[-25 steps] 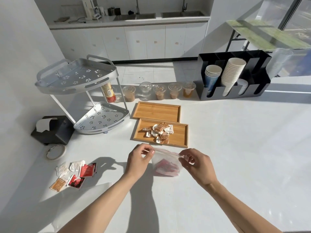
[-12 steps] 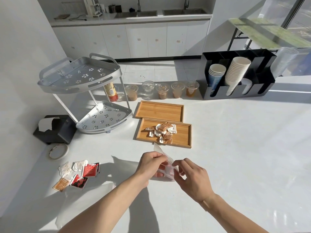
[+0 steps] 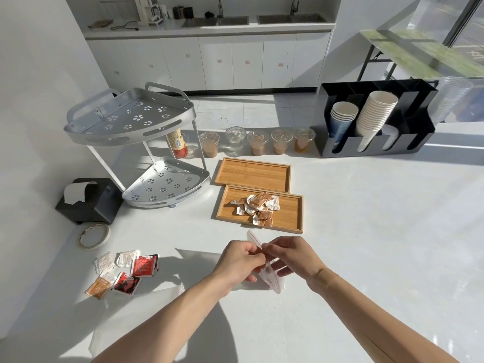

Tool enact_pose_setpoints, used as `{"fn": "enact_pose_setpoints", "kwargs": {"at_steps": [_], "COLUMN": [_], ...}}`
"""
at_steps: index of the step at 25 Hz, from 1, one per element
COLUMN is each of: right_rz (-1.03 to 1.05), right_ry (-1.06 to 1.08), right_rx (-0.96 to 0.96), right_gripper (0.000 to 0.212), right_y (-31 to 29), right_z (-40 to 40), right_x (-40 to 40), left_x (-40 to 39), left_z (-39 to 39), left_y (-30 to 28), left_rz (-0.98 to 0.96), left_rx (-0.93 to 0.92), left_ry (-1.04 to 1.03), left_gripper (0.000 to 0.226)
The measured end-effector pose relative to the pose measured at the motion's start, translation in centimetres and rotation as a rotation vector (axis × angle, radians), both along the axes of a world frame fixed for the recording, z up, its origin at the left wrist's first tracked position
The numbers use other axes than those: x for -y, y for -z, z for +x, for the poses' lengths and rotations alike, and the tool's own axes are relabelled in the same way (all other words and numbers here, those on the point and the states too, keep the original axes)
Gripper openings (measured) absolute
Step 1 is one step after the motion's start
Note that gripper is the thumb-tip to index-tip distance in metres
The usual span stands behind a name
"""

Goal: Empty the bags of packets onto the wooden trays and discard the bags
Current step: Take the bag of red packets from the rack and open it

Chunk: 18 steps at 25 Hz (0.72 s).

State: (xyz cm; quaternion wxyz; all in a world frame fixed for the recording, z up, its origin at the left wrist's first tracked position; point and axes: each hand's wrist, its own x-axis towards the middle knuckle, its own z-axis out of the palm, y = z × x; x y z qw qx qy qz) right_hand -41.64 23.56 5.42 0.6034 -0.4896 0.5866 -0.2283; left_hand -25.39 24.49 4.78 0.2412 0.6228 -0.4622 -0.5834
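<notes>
- Left hand (image 3: 239,260) and right hand (image 3: 293,258): both meet at the near centre of the white worktop (image 3: 379,231), fingers pinched on the top edge of a clear plastic bag (image 3: 269,276). The bag stands on edge between the two hands; its contents cannot be made out.
- Near wooden tray (image 3: 288,213): lies just beyond the hands and holds a loose heap of brown and white packets (image 3: 258,208), gathered toward its left half; the right half is bare wood.
- Far wooden tray (image 3: 252,174): lies directly behind the near tray, their long edges almost touching; only bare wood shows inside it.
- Loose sachets (image 3: 125,271): red, white and orange ones lie scattered on the worktop at the near left, well apart from the trays.
- Flat clear sheet (image 3: 136,323): lies on the worktop below the sachets, under the left forearm; whether it is a bag cannot be told.
- Tape roll (image 3: 94,235) and black tissue box (image 3: 89,200): sit at the left edge, the roll just in front of the box.
- Two-tier metal corner rack (image 3: 131,121): stands at the far left; both perforated shelves show only bare metal, and a printed can (image 3: 177,144) stands behind it.
- Lidded clear cups (image 3: 258,142): five in a row behind the trays; four hold brownish liquid, the second from the left looks clear.
- Black cup holder (image 3: 372,119): at the far right, with a short stack of blue paper cups and a taller stack of white ones in adjoining slots.
</notes>
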Motion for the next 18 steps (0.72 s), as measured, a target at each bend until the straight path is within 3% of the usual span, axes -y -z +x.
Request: {"fn": "enact_pose_setpoints", "kwargs": {"at_steps": [7,14,18], "right_rz": [0.142,0.016,-0.081], "right_ry": [0.008,-0.108,-0.180], "right_rx": [0.117,0.065,-0.021], "right_gripper": [0.012,0.014,0.018], "right_y": [0.6,1.0,0.7], "right_z": [0.2,0.8,0.9], "right_x": [0.9,1.3,1.6], "left_x": [0.0,0.2,0.5], "left_z": [0.9,1.8,2.5], "left_y": [0.4,0.2,-0.1], "left_rz": [-0.032,-0.018,0.076], "left_rx": [-0.053,-0.033,-0.109], "left_ry": [-0.009,-0.072,-0.042], "left_gripper": [0.008,0.032,0.024]}}
